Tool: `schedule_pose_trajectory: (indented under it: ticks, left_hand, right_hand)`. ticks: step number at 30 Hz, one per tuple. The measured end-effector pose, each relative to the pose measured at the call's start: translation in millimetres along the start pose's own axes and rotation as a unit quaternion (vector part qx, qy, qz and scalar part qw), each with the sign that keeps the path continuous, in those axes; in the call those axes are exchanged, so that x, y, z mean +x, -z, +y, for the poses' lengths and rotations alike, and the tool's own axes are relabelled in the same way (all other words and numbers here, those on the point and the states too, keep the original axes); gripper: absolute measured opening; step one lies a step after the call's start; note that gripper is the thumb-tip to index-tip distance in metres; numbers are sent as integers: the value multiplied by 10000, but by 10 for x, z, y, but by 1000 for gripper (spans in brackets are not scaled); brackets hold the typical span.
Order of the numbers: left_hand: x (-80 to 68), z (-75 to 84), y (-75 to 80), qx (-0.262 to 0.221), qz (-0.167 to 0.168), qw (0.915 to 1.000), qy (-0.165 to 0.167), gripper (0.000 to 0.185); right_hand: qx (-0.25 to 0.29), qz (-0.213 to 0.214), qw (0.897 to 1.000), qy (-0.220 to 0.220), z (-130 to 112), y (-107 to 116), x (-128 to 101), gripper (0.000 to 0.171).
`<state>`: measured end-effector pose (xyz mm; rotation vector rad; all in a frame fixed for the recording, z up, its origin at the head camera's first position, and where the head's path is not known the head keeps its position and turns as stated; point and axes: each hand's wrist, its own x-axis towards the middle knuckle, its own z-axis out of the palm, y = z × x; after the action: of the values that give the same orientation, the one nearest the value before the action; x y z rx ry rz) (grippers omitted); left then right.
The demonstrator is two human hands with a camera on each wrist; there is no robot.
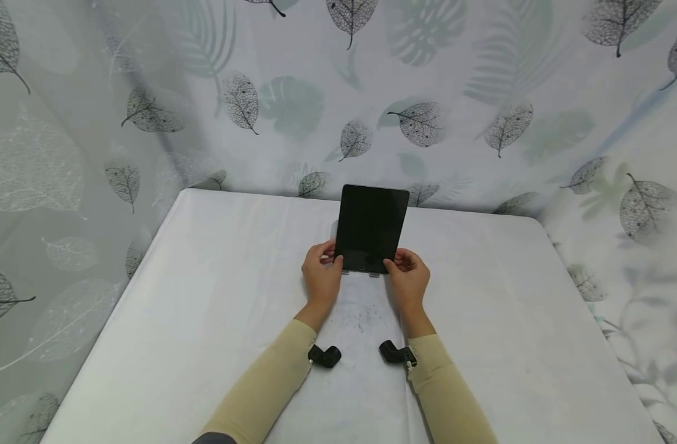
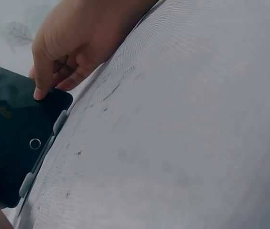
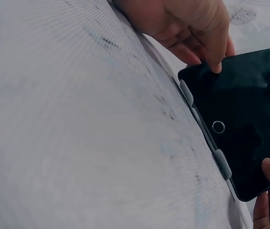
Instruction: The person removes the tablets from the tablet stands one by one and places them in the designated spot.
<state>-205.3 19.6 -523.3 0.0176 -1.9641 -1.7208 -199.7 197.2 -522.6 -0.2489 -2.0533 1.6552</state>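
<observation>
Head view: black tablet (image 1: 371, 228) propped up near the far middle of the white table (image 1: 205, 308), screen dark and glossy, tilted back on a grey stand (image 2: 58, 122) with two little lips under its bottom edge. Round home button (image 3: 218, 127) at the bottom centre. Pinched at both lower corners, left hand (image 1: 321, 275) and right hand (image 1: 407, 277), thumbs on the glass.

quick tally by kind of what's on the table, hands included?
Black rectangular tablet with dark screen: 1
Grey stand with two lips under the tablet's bottom edge: 1
Hands pinching the tablet's lower corners: 2 (left hand, right hand)
White cloth-covered table: 1
Total: 5
</observation>
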Motion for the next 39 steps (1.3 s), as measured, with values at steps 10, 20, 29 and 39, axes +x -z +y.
schedule_pose_trajectory:
  ticks: [10,20,29,39]
  left_hand:
    - [-11,-38,14,-397,61,9992,-47,29]
    - [28,-21,38,-826,-63,9964,199,30]
    - [86,43,157,-2101,-721,9736,530,30]
    - [345,62,386,-2647,-1519,9522,115,36]
  right_hand:
    - [272,-350,9989,-154,-361,46,-103,31]
    - [877,-448,9950,-192,-229,67,-86,33]
    - [1461,-364,9886,14,-73,41,-70,35]
    - [2346,-401,9709,272,-182,-47,-103,37]
